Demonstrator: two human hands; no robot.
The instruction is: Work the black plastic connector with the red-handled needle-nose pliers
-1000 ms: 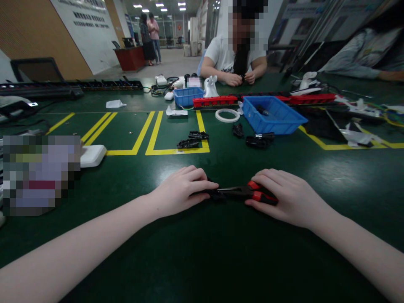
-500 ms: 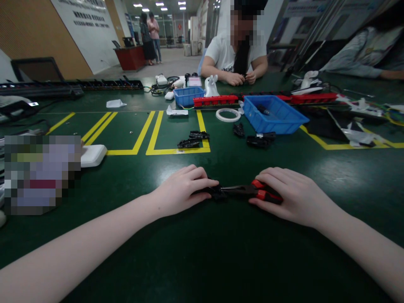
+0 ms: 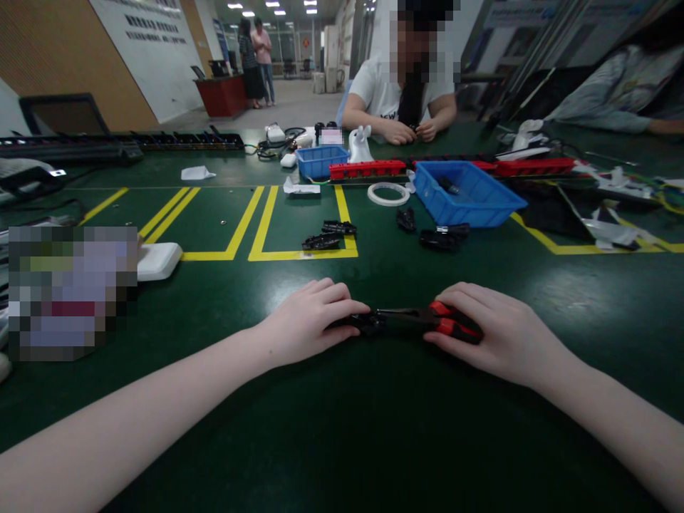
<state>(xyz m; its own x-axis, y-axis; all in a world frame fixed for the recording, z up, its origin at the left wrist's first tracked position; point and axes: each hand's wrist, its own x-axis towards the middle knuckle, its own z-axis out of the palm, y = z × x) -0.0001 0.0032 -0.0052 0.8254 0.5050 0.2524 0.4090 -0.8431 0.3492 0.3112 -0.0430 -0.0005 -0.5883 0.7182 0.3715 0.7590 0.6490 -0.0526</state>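
Observation:
Between the thumb and fingers of my left hand is a small black part, pinched low over the green table. Its exact kind is too dark to make out. My right hand is wrapped round the red and black handles of a pair of long-nose pliers. The pliers point left, and their tips meet the right end of the black part. Whether the jaws are closed on it I cannot tell.
Several black parts lie beyond my hands, near a blue bin and a white tape roll. A white box sits at left. Across the table a person handles something small. Yellow tape lines mark the tabletop.
The pliers and my right hand have shifted very slightly right, and the plier handles look slightly turned. My left hand keeps its pinch on the black part. The view has moved a little.

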